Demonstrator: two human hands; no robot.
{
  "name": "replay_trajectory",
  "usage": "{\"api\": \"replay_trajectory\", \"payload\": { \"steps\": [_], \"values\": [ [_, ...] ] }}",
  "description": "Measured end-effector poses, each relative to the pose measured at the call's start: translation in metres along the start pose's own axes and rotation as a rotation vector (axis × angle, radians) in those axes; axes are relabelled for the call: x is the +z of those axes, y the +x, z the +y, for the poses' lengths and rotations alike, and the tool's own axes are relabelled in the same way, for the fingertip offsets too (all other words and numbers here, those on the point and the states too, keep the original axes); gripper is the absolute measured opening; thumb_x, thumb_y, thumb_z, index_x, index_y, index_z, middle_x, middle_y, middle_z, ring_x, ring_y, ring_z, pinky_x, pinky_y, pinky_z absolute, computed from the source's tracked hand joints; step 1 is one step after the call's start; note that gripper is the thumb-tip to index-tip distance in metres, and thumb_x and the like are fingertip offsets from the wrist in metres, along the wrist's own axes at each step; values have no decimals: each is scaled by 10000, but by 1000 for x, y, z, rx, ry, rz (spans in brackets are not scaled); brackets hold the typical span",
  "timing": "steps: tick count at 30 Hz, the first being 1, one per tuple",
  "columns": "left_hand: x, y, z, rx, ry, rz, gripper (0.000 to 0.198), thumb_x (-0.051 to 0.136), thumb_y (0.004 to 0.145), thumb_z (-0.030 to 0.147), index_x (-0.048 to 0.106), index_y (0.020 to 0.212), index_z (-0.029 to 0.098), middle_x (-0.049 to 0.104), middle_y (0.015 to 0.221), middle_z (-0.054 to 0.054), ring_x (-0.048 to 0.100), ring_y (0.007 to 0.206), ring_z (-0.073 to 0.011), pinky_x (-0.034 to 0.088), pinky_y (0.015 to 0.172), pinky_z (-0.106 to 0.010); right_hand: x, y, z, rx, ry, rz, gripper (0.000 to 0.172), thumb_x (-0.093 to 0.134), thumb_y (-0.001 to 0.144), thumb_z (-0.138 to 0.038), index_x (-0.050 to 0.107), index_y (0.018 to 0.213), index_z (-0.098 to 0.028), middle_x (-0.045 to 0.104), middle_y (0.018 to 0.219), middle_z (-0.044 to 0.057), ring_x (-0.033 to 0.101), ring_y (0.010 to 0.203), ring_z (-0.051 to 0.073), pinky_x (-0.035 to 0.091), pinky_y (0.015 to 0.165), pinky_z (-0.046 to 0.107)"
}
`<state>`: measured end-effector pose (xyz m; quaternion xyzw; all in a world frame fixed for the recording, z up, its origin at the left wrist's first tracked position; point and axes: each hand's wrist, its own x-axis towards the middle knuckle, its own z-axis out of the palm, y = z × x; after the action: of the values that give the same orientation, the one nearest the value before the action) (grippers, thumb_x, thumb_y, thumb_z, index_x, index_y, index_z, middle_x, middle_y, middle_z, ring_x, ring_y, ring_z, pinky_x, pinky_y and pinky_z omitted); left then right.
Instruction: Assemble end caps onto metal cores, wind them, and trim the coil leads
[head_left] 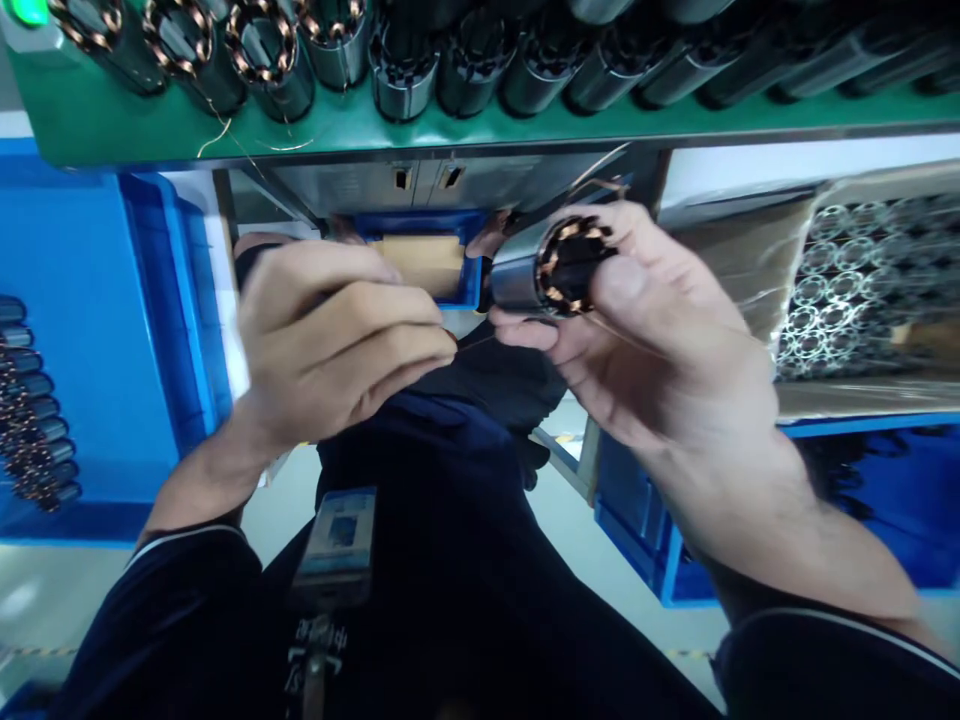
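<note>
My right hand [660, 330] grips a motor stator [523, 268], a metal cylinder with copper windings and black insulation at its end. The thumb presses on the wound end, and the fingers wrap around behind and below. A thin copper wire [474, 345] runs from the stator across to my left hand [345, 340]. There the closed fingers pinch the wire; its end is hidden in them. The two hands are apart, above my lap, just in front of the bench edge.
Several stators [262, 60] stand in a row on the green bench mat [150, 135], with loose wire ends at its edge. A blue bin [90, 260] at left holds wound stators. At right, a cardboard box [750, 270] of metal rings sits above a blue crate [637, 500].
</note>
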<state>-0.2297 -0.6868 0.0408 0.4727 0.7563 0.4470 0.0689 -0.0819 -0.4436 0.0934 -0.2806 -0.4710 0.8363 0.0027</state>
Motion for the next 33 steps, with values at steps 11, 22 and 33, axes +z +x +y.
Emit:
{"api": "replay_trajectory", "payload": {
  "steps": [11, 22, 33],
  "values": [
    [29, 17, 16, -99, -228, 321, 326, 999, 1091, 696, 966, 1197, 390, 958, 1207, -2, 915, 1152, -284, 784, 1069, -576, 0, 1, 26, -192, -234, 17, 441, 1122, 957, -464, 793, 1248, -421, 908, 1418, 12, 886, 1401, 354, 775, 1279, 542],
    [73, -14, -18, -390, -458, 92, 311, 757, 1294, 559, 880, 1176, 299, 942, 1414, -68, 931, 1365, -303, 825, 1144, -578, -23, -5, 37, -205, -183, -66, 308, 1025, 1044, -463, 851, 1290, -400, 900, 1179, 9, 928, 1082, 302, 792, 1022, 499],
    [41, 13, 16, -331, -750, 24, 255, 876, 1235, 497, 879, 1123, 269, 927, 1381, -34, 912, 1259, -244, 794, 965, -368, -20, 8, 54, -296, -144, -150, 462, 1158, 923, -349, 869, 1282, -316, 943, 1125, 26, 949, 1011, 256, 819, 887, 352]
  ]
}}
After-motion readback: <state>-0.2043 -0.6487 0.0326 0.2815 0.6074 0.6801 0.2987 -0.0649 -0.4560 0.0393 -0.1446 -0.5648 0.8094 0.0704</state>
